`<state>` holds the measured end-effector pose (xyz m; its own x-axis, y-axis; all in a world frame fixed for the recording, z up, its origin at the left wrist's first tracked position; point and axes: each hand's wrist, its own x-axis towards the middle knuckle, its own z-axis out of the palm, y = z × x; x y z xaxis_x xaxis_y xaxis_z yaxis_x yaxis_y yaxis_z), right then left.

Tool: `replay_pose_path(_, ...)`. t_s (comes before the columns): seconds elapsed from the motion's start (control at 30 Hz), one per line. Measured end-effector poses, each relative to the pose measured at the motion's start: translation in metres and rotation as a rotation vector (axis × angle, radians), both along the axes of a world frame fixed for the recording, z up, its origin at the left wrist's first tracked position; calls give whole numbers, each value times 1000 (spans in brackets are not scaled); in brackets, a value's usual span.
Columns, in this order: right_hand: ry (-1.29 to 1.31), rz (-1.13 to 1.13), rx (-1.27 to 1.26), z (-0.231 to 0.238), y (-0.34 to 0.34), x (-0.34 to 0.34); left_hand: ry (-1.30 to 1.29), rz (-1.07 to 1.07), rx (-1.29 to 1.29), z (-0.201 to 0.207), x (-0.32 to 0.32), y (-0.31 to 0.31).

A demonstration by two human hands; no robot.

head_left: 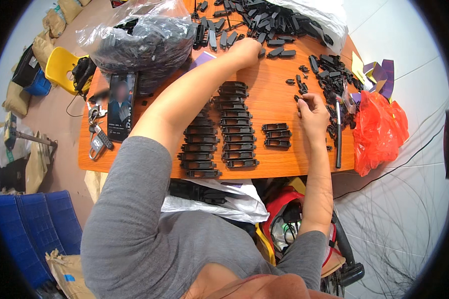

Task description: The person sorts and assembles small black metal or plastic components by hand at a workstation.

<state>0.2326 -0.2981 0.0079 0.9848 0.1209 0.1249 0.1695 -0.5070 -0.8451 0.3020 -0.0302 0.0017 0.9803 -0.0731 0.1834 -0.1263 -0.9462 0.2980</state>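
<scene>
My left hand (247, 53) reaches across to the far side of the table, at the near edge of a heap of black plastic housings (268, 24). Its fingers are mostly hidden behind the back of the hand, so I cannot tell if they hold one. My right hand (314, 115) is closed in a pinch on a small black plastic part (298, 98). A few similar small black pieces (301, 83) lie just beyond its fingertips. Between my arms, black plastic frames stand in long columns (237, 130), with a short stack of 3 frames (276, 134) to their right.
A clear plastic bag of black parts (142, 47), a phone (121, 107) and keys with a padlock (99, 137) occupy the table's left. On the right are a pile of small black parts (329, 74), a black pen-like stick (338, 134) and a red plastic bag (379, 132).
</scene>
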Motion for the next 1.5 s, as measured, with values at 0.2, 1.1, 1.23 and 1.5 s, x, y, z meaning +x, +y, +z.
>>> replay_pose_path(0.2, -49, 85, 172, 1, -1, -5, 206, -182, -430, 23, -44, -10)
replay_pose_path(1.1, -60, 421, -629, 13, 37, 0, 211, -344, -218, -7, -80, -37)
replay_pose_path(1.23, -237, 422, -845, 9, 49, 0, 204, -355, -217, -6, -82, -41)
replay_pose_path(1.5, -170, 315, -639, -1, 26, 47, 185, -339, -92, -4, -92, -53)
